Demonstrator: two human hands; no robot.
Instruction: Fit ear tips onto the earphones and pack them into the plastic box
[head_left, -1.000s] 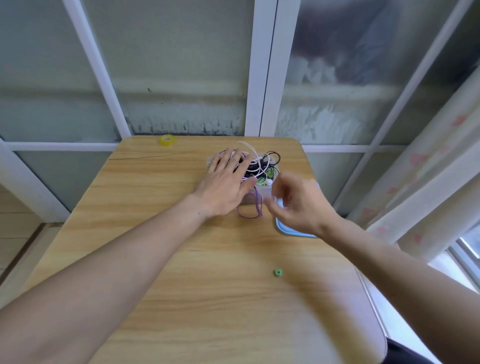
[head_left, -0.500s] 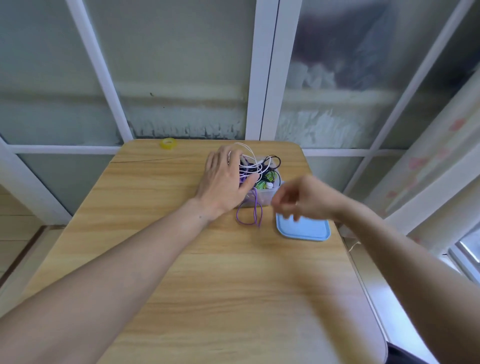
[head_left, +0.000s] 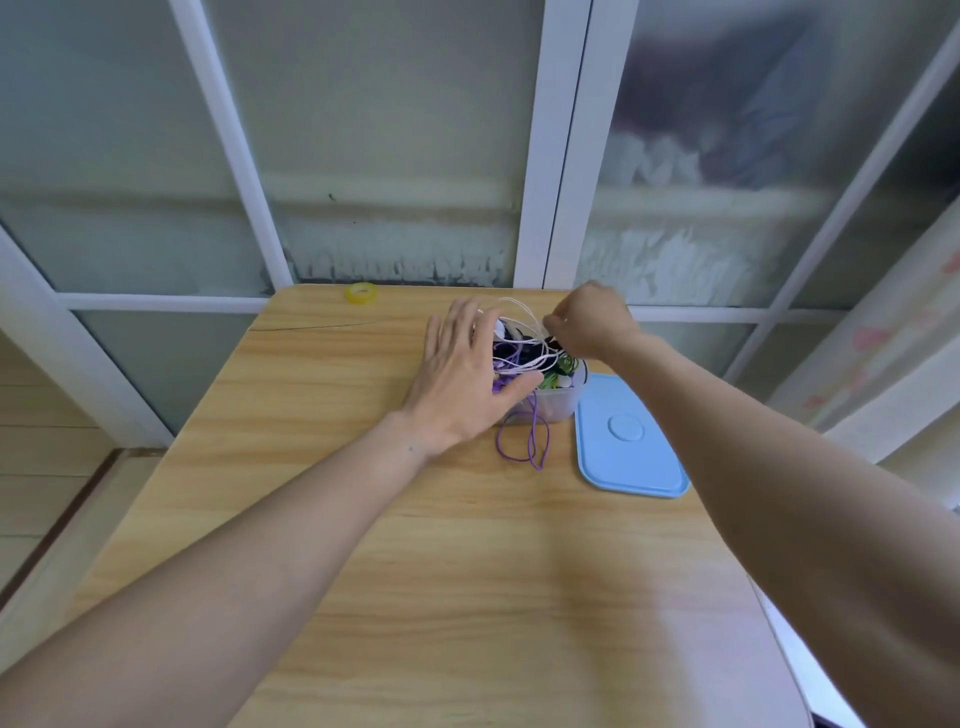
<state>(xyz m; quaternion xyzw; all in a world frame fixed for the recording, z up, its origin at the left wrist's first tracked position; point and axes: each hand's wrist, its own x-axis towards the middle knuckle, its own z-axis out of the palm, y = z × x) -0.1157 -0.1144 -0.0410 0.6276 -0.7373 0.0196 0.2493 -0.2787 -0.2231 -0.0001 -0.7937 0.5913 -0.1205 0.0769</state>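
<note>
1. The right hand (head_left: 589, 322) pinches white cord (head_left: 524, 312) with curled fingers at 12 o'clock over the box (head_left: 558, 402).
2. The left hand (head_left: 462, 369) has a spread grip, fingers straight, lying flat against the box's 9 o'clock side, thumb on the tangle.
3. The clear box sits toward the desk's far edge, heaped with tangled earphones (head_left: 530, 358) in white, black, purple and green; a purple cord (head_left: 524, 441) loops out onto the desk at 6 o'clock.
4. A blue lid (head_left: 631, 441) lies flat just beside the box at 4 o'clock.
5. The desk (head_left: 363, 545) is pale wood grain with rounded corners; a yellow ring (head_left: 362, 293) rests near its far edge at 11 o'clock.
6. Behind stand white-framed frosted windows (head_left: 395, 130); a pale curtain (head_left: 883, 338) hangs at 3 o'clock.
</note>
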